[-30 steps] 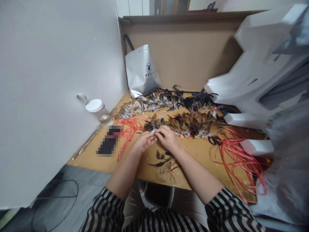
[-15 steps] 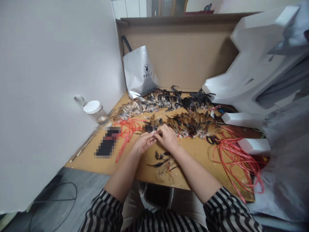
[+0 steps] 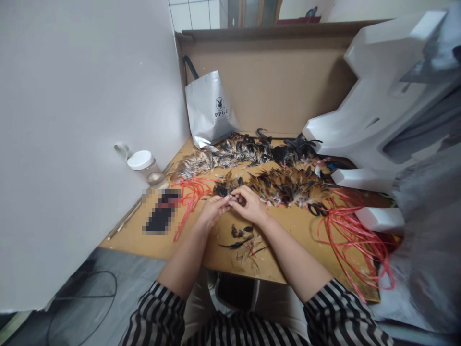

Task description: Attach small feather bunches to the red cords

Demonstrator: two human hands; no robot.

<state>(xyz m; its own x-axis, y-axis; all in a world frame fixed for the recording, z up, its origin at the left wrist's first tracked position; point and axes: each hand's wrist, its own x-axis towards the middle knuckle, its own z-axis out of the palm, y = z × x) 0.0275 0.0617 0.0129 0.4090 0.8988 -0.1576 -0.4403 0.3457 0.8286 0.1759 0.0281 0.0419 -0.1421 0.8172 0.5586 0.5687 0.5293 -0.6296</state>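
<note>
My left hand [image 3: 215,210] and my right hand [image 3: 249,205] meet over the middle of the table, fingertips pinched together. Whatever they hold is small and mostly covered by the fingers; a dark bit shows inside the curl of my right hand. Just beyond the fingertips is a tuft of dark feathers [image 3: 220,187]; I cannot tell whether it is held or lies on the table. To its right lies a row of brown and black feather bunches [image 3: 288,185]. Below my hands are loose dark feathers and scraps [image 3: 237,245].
Speckled feathers [image 3: 205,161] and black feathers [image 3: 295,149] lie farther back. Red plastic strips lie left [image 3: 194,190] and right [image 3: 353,230], near black-handled scissors [image 3: 317,209]. A silver bag [image 3: 209,110], a lidded jar [image 3: 146,166], a blurred-out dark object [image 3: 162,211] and white foam [image 3: 374,96] surround the space.
My right fingers have shifted slightly and curl more openly, showing a dark bit inside. My left hand stays nearly in place. The view has moved a little.
</note>
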